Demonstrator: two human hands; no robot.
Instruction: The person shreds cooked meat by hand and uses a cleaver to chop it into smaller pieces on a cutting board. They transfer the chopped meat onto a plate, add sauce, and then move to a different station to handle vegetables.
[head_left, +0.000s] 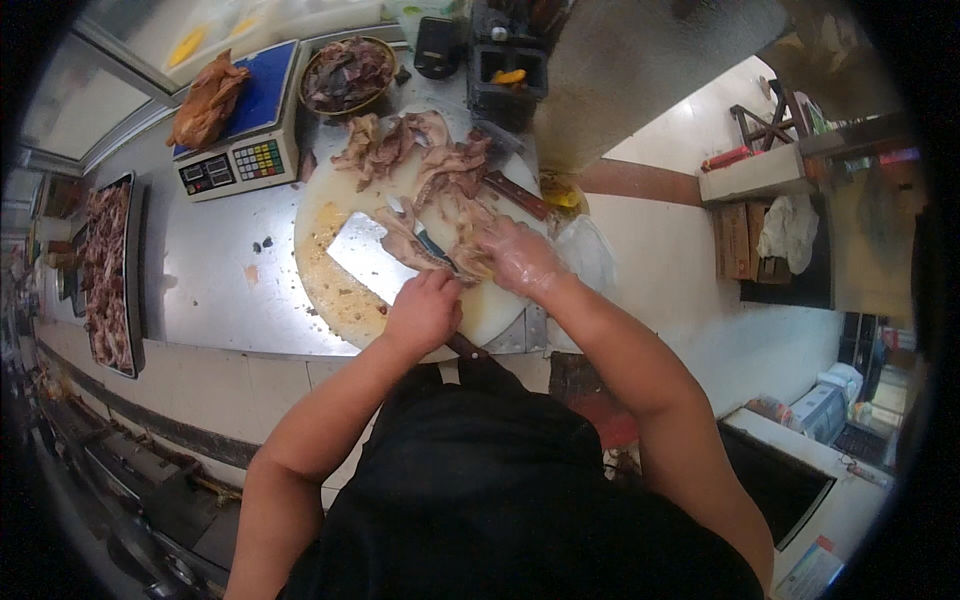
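Note:
A round white cutting board (330, 270) carries several pieces of cooked meat. On it lies a cleaver with a broad steel blade (364, 251) and a brown handle toward my body. My left hand (426, 309) rests over the cleaver near the handle end of the blade, its fingers at the near end of a meat strip (409, 244). A dark-handled tool (433, 246) lies partly under that strip. My right hand (519, 255), in a clear plastic glove, is on a pale piece of meat (471, 232). Another knife's wooden handle (517, 195) lies just beyond it.
A whole cooked bird (208, 105) sits on a digital scale (259, 154) at the back left. Beside it stands a bowl of dark meat (349, 75). A long tray of meat (109, 277) is at far left. Black containers (510, 71) stand behind the board; a plastic bag (589, 251) lies right.

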